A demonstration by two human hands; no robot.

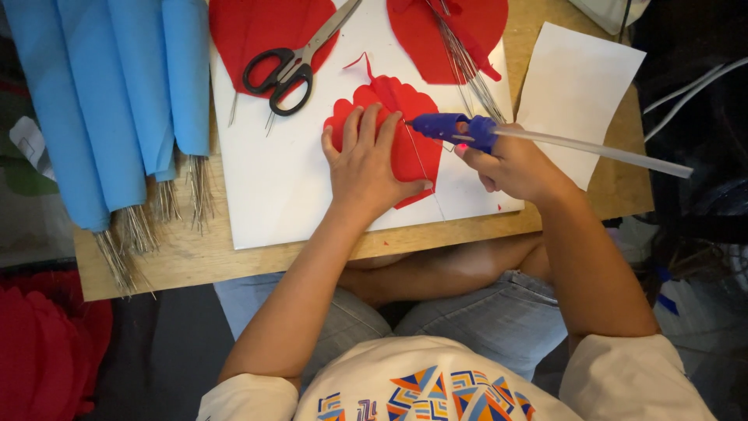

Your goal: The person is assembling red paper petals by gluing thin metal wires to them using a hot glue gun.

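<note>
The left hand [366, 160] lies flat with its fingers spread and pointing away from the person, pressing down on a red scalloped paper petal [413, 129] that rests on a large white sheet of card [273, 187] laid over a low wooden table [195, 261]. The right hand [510, 164] is closed around the grip of a small blue glue gun [452, 129], fingers curled tight about it. The glue gun's long axis runs nearly level across the view, its nozzle pointing toward the person's left and touching or just above the upper edge of the red petal, right beside the left hand's fingertips. A clear glue stick [600, 148] juts from the back of the gun toward the right, sloping slightly nearer the person. A thin wire [421, 160] lies across the petal, running toward the person. Farther off on the white card lie black-handled scissors [292, 58] on another red paper shape [241, 27], and a second red shape bearing a bundle of thin wires [467, 62]. Blue folded paper pieces with wire stems [109, 101] lie at the table's left side.
</note>
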